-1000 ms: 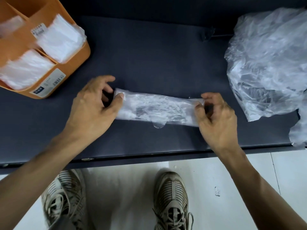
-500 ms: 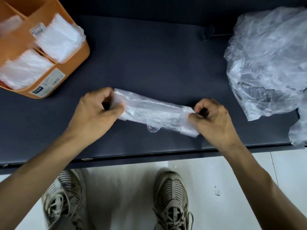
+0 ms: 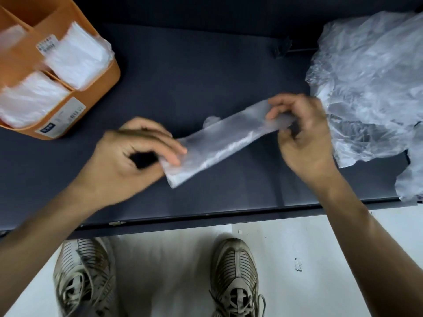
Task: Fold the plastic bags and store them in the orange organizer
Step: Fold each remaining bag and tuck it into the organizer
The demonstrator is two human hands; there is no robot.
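Plastic bag (image 3: 225,143), folded into a long narrow strip, is held between both hands above the middle of the dark table (image 3: 206,65), running on a slant from the near-left end up to the far-right end; whether any part touches the surface cannot be told through the motion blur. Left hand (image 3: 135,161) grips the near-left end, fingers (image 3: 169,147) laid together over the top of the strip and thumb apparently beneath. Right hand (image 3: 304,133) pinches the far-right end between thumb and curled fingertips. Material is judged very light, thin, limp and slick: it holds no shape of its own, will spring open if released, and may slide between dry fingers. Creases will set only under firm pressure against the table. Best hold is judged to be at the two short ends, as now, keeping the strip taut, then pressing one end flat while the other is turned over it. Tearing risk is low, though the film may stretch under a hard pull. Orange organizer (image 3: 96,92) stands at the far-left corner of the table, its compartments already carrying folded bags (image 3: 77,58). A heap of loose bags (image 3: 370,76) lies at the right edge, just beside the right hand. Shoes (image 3: 235,277) show on the floor below the near edge.
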